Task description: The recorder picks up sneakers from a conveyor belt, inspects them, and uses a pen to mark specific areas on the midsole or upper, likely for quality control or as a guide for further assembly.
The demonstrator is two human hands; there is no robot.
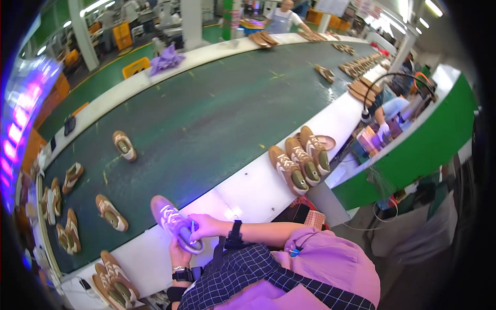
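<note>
A tan sneaker (166, 213) with white laces, tinted violet by the light, is tilted over the near white ledge, its toe pointing away to the left. My left hand (179, 255) grips its heel end from below, fingers partly hidden by the shoe. At the ankle opening, my right hand (205, 226) is closed with a thin, pale, pen-like tool (193, 226) between its fingers, too small to identify. To the right, several matching sneakers (298, 159) stand side by side on the ledge. More sneakers (114, 278) rest on the ledge at the lower left.
A green conveyor belt (206, 113) runs ahead, carrying scattered sneakers (111, 213) on its left part. A purple cloth (166, 59) lies on the far ledge. At right is a green-sided workstation (413, 155) with a co-worker's gloved hand (383, 131). Another person (283, 19) stands beyond the belt.
</note>
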